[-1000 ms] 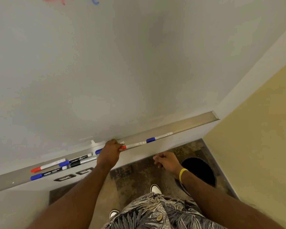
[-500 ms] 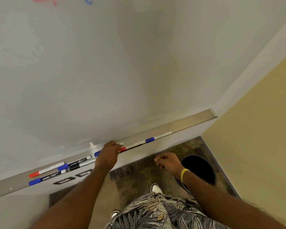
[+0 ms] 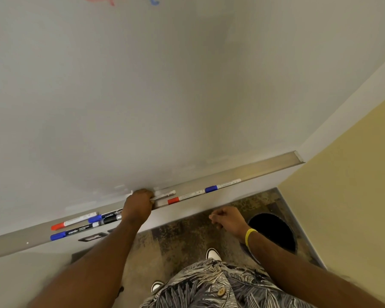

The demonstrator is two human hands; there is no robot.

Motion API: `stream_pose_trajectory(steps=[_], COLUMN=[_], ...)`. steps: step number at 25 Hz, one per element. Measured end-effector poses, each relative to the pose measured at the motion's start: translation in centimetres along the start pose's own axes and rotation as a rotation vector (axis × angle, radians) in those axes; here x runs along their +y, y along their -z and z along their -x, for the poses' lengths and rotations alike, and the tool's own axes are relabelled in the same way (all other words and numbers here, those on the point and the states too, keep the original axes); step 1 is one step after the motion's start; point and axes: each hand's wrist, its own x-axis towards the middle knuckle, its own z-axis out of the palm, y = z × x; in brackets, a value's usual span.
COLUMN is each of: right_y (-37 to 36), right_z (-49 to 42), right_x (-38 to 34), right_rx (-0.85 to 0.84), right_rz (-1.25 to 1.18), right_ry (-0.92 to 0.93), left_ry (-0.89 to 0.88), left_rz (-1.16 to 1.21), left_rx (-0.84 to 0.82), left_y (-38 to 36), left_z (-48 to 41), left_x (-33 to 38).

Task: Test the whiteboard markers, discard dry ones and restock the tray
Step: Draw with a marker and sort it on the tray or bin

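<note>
In the left hand (image 3: 140,203), fingers curled round it: a white marker (image 3: 165,194), barrel poking out rightward along the tray (image 3: 265,168), other end hidden in the fist. Just right of it, lying in the tray, a red-capped marker (image 3: 186,197), then a blue-capped marker (image 3: 222,185) in line with it. Left of the hand, four more in the tray: a red-capped white one (image 3: 73,221), a blue-capped dark one (image 3: 105,216), a black-and-silver one (image 3: 111,219) partly behind the wrist, and nearest the lip a second blue-capped dark one (image 3: 72,233). Right hand (image 3: 228,218) off the tray, over the floor, curled into a fist (nothing visible inside it), yellow wristband (image 3: 250,237) on the wrist. Beyond it, a round black bin (image 3: 273,232) near the yellow wall (image 3: 353,196). Above the tray, the whiteboard (image 3: 165,85), with a blue scribble (image 3: 154,1) at the top edge.
</note>
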Motion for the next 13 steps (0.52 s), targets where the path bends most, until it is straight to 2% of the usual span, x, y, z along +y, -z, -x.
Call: stream_pose_trajectory(steps=[9, 13], right_y=[0.1, -0.5], right_z=[0.2, 0.3], right_x=[-0.5, -2.1], right_rx=[0.031, 0.000], right_rz=[0.000, -0.017], right_ry=[-0.002, 0.022], left_ry=[-0.065, -0.138], left_rz=[-0.059, -0.041], left_rx=[-0.009, 0.061], left_y=[-0.6, -0.2], left_z=[-0.3, 0.1], left_x=[-0.5, -0.2])
